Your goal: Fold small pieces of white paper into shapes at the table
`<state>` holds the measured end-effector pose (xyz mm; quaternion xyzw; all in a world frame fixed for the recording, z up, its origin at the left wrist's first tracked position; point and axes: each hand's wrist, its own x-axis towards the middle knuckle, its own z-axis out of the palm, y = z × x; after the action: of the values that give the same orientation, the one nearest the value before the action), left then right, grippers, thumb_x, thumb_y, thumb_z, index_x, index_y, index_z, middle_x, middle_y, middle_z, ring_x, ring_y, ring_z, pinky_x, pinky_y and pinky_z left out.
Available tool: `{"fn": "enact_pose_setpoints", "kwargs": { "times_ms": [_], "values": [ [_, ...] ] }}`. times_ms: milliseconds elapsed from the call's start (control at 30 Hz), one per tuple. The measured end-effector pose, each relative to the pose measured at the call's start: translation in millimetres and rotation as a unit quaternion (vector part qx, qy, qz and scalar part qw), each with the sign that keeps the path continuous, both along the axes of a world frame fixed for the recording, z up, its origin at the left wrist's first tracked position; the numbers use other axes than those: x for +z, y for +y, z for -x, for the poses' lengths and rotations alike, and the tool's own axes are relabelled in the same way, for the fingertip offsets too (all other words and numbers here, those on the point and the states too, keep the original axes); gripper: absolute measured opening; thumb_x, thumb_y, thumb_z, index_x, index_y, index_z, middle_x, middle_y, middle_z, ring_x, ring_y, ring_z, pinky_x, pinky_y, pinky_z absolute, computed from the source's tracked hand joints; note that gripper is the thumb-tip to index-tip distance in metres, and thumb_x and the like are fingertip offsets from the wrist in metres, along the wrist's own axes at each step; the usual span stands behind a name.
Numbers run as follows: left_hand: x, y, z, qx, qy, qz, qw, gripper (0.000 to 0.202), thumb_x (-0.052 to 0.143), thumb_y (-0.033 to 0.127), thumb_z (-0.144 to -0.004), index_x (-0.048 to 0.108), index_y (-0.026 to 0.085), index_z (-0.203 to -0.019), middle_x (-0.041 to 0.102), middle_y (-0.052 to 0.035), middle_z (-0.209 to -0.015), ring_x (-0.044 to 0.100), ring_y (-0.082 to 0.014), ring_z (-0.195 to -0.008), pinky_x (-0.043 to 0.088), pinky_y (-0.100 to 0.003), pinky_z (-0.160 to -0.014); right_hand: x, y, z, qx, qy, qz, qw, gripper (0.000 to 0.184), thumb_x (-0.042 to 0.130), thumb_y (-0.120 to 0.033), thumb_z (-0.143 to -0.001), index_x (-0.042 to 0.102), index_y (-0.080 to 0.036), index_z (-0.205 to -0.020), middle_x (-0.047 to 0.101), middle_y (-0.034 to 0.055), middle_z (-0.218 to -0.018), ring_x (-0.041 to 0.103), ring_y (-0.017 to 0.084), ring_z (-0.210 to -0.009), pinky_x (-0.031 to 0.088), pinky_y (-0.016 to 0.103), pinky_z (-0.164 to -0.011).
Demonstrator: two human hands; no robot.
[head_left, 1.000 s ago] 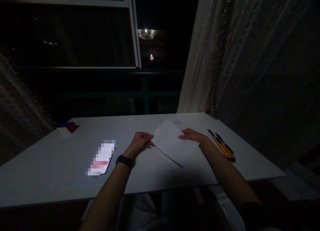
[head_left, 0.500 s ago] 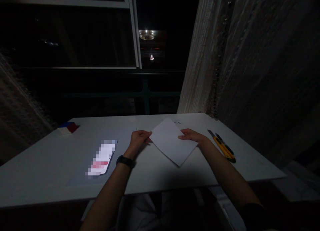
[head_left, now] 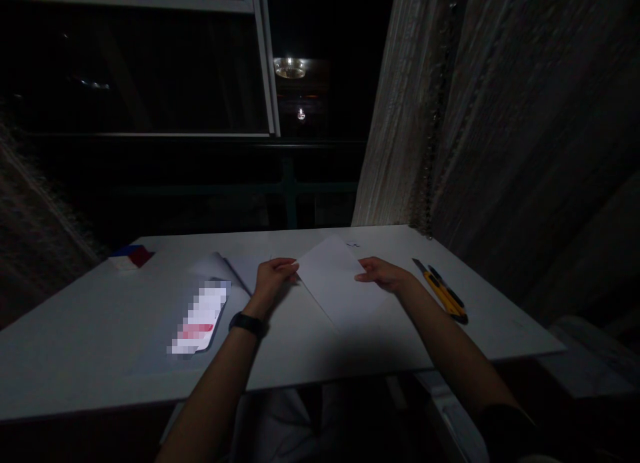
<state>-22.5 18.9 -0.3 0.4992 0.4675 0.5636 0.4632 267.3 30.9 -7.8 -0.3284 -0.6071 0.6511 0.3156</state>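
Note:
A white sheet of paper [head_left: 335,284] is held cornerwise over the white table [head_left: 300,343] in dim light. My left hand [head_left: 273,277] pinches its left corner, fingers closed on the edge; a dark watch sits on that wrist. My right hand [head_left: 383,273] grips the paper's right corner with fingers curled. The sheet's lower part lies close to the tabletop.
A yellow utility knife [head_left: 441,291] and a dark pen [head_left: 449,292] lie right of my right hand. A blurred white-and-red item [head_left: 199,316] lies on a pale sheet [head_left: 220,266] at left. A red-blue-white block [head_left: 129,255] sits far left. Curtains hang right; a dark window is behind.
The paper has sunk lower and flatter toward the table. Both hands shifted slightly left and away with it. A corner of the pale sheet at left now shows raised.

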Motion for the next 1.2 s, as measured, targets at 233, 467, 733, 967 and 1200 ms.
{"fn": "enact_pose_setpoints", "kwargs": {
  "times_ms": [233, 467, 733, 967, 1200],
  "values": [
    [-1.6, 0.3, 1.0, -0.016, -0.026, 0.002, 1.0, 0.039, 0.078, 0.028, -0.051, 0.066, 0.007, -0.082, 0.067, -0.0078, -0.069, 0.061, -0.0144, -0.062, 0.05, -0.024, -0.058, -3.1, 1.1, -1.0, 0.007, 0.007, 0.02, 1.0, 0.048, 0.074, -0.02, -0.059, 0.062, -0.011, -0.104, 0.069, 0.0091, -0.092, 0.064, 0.019, -0.08, 0.048, 0.032, -0.076],
    [-2.5, 0.0, -0.1, -0.008, -0.036, 0.017, 0.999, 0.037, 0.072, 0.025, -0.056, 0.066, 0.007, -0.087, 0.067, -0.0083, -0.073, 0.062, -0.0158, -0.063, 0.052, -0.027, -0.059, 4.2, -3.0, 3.0, -0.043, 0.054, 0.006, 0.998, 0.075, 0.074, -0.015, -0.059, 0.043, -0.026, -0.127, 0.058, 0.0057, -0.118, 0.058, 0.019, -0.1, 0.046, 0.033, -0.086],
    [0.3, -5.8, -1.5, 0.0, 0.131, -0.119, 0.984, 0.038, 0.062, 0.02, -0.063, 0.065, 0.015, -0.101, 0.059, -0.014, -0.115, 0.054, -0.0288, -0.106, 0.042, -0.044, -0.091, 10.7, -3.9, 4.9, -0.055, 0.058, 0.034, 0.996, 0.086, 0.071, -0.017, -0.062, 0.028, -0.032, -0.135, 0.063, 0.004, -0.108, 0.064, 0.016, -0.077, 0.051, 0.029, -0.066],
    [16.3, -43.5, -29.6, -0.139, 0.348, -0.283, 0.883, 0.047, 0.061, 0.019, -0.069, 0.058, 0.028, -0.115, 0.052, -0.0033, -0.127, 0.036, -0.0278, -0.125, 0.022, -0.049, -0.104, 12.3, 1.8, 12.2, -0.124, 0.059, 0.057, 0.989, 0.032, 0.068, -0.034, -0.068, 0.065, -0.014, -0.093, 0.066, 0.0074, -0.09, 0.061, 0.015, -0.073, 0.048, 0.026, -0.067],
    [13.6, -26.5, -26.8, -0.02, 0.05, -0.092, 0.994, 0.036, 0.055, 0.048, -0.075, 0.063, 0.015, -0.066, 0.06, -0.0015, -0.059, 0.056, -0.0156, -0.058, 0.042, -0.024, -0.052, 28.4, -3.2, 17.8, -0.09, 0.082, 0.038, 0.992, 0.076, 0.03, -0.078, -0.069, 0.063, -0.013, -0.088, 0.055, 0.0023, -0.051, 0.049, 0.013, -0.044, 0.041, 0.025, -0.045]
  ]
}}
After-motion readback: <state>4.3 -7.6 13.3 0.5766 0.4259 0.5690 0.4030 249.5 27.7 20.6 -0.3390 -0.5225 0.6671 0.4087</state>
